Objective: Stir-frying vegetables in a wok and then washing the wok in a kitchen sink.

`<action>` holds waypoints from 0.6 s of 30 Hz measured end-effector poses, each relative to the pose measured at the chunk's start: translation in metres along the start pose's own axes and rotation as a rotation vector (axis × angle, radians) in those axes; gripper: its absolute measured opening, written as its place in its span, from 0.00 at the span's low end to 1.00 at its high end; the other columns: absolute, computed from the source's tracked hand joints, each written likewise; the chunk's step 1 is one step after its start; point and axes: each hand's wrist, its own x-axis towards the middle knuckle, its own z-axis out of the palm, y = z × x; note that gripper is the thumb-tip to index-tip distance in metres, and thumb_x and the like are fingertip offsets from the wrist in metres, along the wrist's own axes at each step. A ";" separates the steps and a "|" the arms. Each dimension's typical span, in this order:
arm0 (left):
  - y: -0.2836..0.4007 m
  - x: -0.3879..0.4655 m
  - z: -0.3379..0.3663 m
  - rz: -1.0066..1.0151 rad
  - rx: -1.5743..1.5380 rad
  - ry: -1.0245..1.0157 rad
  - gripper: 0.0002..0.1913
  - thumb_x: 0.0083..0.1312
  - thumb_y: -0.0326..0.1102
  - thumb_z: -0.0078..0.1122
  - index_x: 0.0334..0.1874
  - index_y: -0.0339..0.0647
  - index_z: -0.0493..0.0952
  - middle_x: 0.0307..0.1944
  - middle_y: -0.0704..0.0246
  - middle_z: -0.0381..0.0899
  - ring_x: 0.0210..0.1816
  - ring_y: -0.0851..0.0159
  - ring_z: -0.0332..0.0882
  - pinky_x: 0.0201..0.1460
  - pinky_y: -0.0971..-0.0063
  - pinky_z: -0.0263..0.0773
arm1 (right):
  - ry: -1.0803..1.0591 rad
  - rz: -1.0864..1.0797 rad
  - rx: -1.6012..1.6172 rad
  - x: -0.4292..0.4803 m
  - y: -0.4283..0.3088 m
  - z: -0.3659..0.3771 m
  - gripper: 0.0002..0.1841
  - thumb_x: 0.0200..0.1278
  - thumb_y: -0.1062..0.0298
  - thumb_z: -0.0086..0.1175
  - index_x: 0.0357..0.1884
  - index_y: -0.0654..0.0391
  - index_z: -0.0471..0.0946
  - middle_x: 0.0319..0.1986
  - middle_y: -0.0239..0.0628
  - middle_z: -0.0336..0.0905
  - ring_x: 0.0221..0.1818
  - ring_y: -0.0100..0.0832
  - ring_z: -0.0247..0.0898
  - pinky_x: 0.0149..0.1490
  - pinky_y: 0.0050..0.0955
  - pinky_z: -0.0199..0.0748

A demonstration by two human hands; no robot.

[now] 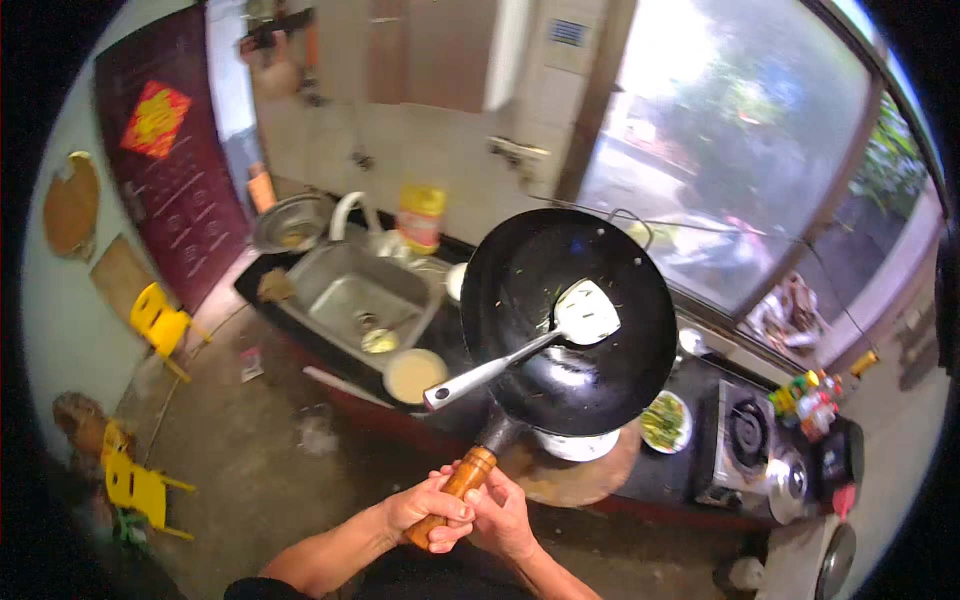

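Note:
My left hand [431, 514] and my right hand [501, 514] are both closed around the wooden handle [469, 472] of a black wok [517, 262]. The wok is held up over the counter, its open side facing me. Inside it lies a metal slotted spatula [589, 313], its handle reaching out over the wok's lower left rim. A few green bits cling to the wok's inner surface. Partly hidden below the wok, a white bowl [577, 448] stands on a round wooden board [585, 487]. A plate of green vegetables [664, 422] is to the right of the wok.
A steel sink [360, 304] lies left, with a cream-coloured round lid or dish [415, 376] at its near corner. A gas stove [739, 442], a metal lid [787, 484] and several bottles [808, 397] stand right. Behind is a window [735, 150]. Yellow chairs [161, 319] stand at far left.

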 end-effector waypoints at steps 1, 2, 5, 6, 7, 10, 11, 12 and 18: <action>0.001 -0.027 -0.010 0.034 -0.004 0.027 0.07 0.63 0.27 0.54 0.41 0.38 0.68 0.15 0.70 0.64 0.13 0.72 0.66 0.11 0.77 0.67 | -0.050 0.071 -0.001 0.007 0.017 0.015 0.27 0.59 0.65 0.58 0.57 0.68 0.65 0.52 0.49 0.72 0.57 0.44 0.70 0.64 0.43 0.64; 0.002 -0.053 -0.018 0.088 -0.024 0.067 0.07 0.63 0.27 0.54 0.41 0.39 0.67 0.16 0.71 0.64 0.13 0.72 0.66 0.12 0.76 0.67 | -0.081 0.152 -0.037 0.012 0.030 0.033 0.26 0.60 0.65 0.58 0.57 0.68 0.66 0.52 0.48 0.72 0.57 0.41 0.70 0.65 0.40 0.64; 0.000 -0.117 -0.039 0.194 -0.064 0.146 0.09 0.63 0.28 0.55 0.42 0.42 0.67 0.18 0.71 0.63 0.15 0.72 0.65 0.13 0.76 0.65 | -0.200 0.287 -0.077 0.029 0.089 0.059 0.20 0.62 0.63 0.59 0.53 0.62 0.71 0.41 0.32 0.76 0.43 0.22 0.72 0.50 0.24 0.70; -0.003 -0.136 -0.046 0.226 -0.143 0.206 0.08 0.62 0.27 0.54 0.41 0.42 0.67 0.18 0.71 0.64 0.15 0.72 0.66 0.14 0.75 0.65 | -0.241 0.322 -0.067 0.032 0.104 0.070 0.17 0.62 0.62 0.59 0.49 0.59 0.72 0.35 0.26 0.74 0.38 0.17 0.69 0.45 0.20 0.68; -0.005 -0.153 -0.053 0.254 -0.222 0.263 0.07 0.62 0.26 0.54 0.40 0.43 0.68 0.18 0.71 0.65 0.16 0.71 0.67 0.16 0.74 0.66 | -0.300 0.391 -0.073 0.037 0.123 0.072 0.16 0.63 0.62 0.58 0.49 0.58 0.72 0.36 0.25 0.74 0.39 0.16 0.69 0.44 0.18 0.67; -0.014 -0.196 -0.071 0.378 -0.342 0.361 0.07 0.62 0.28 0.53 0.41 0.44 0.69 0.20 0.70 0.66 0.16 0.72 0.66 0.16 0.75 0.64 | -0.387 0.501 -0.029 0.050 0.156 0.107 0.13 0.66 0.63 0.55 0.47 0.58 0.72 0.36 0.24 0.73 0.38 0.16 0.68 0.43 0.17 0.66; -0.014 -0.207 -0.077 0.384 -0.345 0.374 0.07 0.62 0.28 0.53 0.41 0.44 0.69 0.20 0.70 0.66 0.16 0.72 0.66 0.16 0.75 0.64 | -0.394 0.510 -0.020 0.057 0.170 0.111 0.13 0.66 0.63 0.55 0.47 0.58 0.72 0.36 0.24 0.73 0.38 0.16 0.68 0.43 0.17 0.66; -0.011 -0.215 -0.086 0.414 -0.345 0.405 0.07 0.62 0.28 0.53 0.42 0.43 0.70 0.21 0.71 0.67 0.16 0.72 0.66 0.16 0.76 0.63 | -0.453 0.526 -0.020 0.066 0.178 0.117 0.13 0.66 0.63 0.55 0.49 0.58 0.72 0.37 0.25 0.74 0.40 0.17 0.69 0.45 0.19 0.68; 0.033 -0.236 -0.119 0.482 -0.367 0.510 0.08 0.61 0.29 0.53 0.43 0.43 0.71 0.22 0.72 0.69 0.17 0.74 0.67 0.17 0.77 0.64 | -0.538 0.562 0.052 0.121 0.221 0.136 0.11 0.69 0.62 0.52 0.47 0.58 0.71 0.38 0.25 0.74 0.40 0.16 0.69 0.45 0.18 0.67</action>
